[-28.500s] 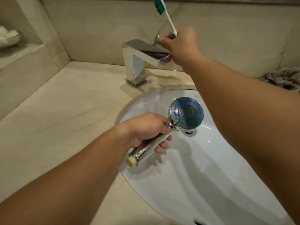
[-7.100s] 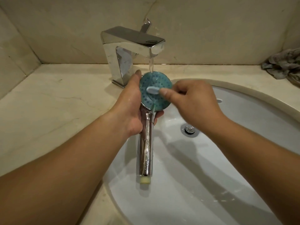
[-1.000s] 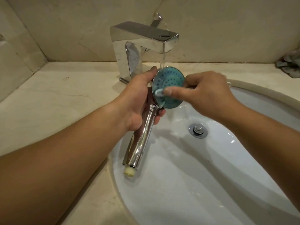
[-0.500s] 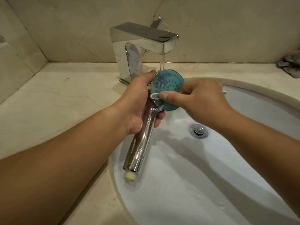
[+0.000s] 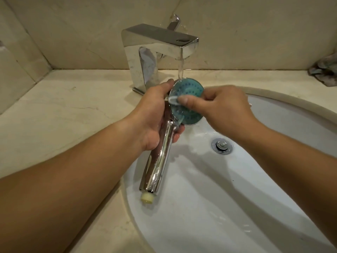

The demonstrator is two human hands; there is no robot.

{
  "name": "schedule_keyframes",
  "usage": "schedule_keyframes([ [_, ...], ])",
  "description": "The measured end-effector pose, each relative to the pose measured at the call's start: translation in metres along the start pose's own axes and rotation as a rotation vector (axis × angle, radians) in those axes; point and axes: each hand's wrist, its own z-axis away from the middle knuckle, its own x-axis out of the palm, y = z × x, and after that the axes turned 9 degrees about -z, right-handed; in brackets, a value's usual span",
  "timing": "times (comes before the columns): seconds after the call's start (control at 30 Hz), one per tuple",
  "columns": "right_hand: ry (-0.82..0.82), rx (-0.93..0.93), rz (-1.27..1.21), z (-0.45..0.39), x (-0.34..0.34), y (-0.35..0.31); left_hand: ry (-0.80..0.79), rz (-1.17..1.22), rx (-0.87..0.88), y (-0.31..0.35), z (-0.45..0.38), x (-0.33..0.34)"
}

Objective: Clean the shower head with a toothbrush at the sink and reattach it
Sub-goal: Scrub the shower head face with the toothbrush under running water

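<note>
Over the sink, your left hand is gripping the shower head by its wet, likely slippery chrome neck; beneath the faucet, your right hand is pinching the toothbrush against its face.

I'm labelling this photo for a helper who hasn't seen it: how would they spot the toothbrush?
Start at the chrome faucet with water running. Below its stream is the round teal shower head face. The white toothbrush head lies pressed on that face, pinched by the right hand; it is the only white item there.
</note>
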Motion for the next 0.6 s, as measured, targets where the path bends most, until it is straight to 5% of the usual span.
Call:
schedule_keyframes([
  [0.2, -0.054, -0.007, 0.029, 0.003, 0.003, -0.002, 0.003, 0.0, 0.005, 0.001, -0.001, -0.001],
  [0.33, 0.049, 0.006, -0.024, -0.006, -0.006, 0.001, 0.005, -0.004, -0.001, 0.001, -0.001, 0.0],
  [0.47, -0.153, -0.051, 0.115, 0.003, -0.006, 0.002, -0.007, -0.015, 0.017, 0.001, -0.003, -0.002],
  [0.6, -0.015, -0.07, 0.048, -0.009, -0.017, 0.003, 0.009, -0.014, 0.014, 0.002, -0.004, -0.002],
])
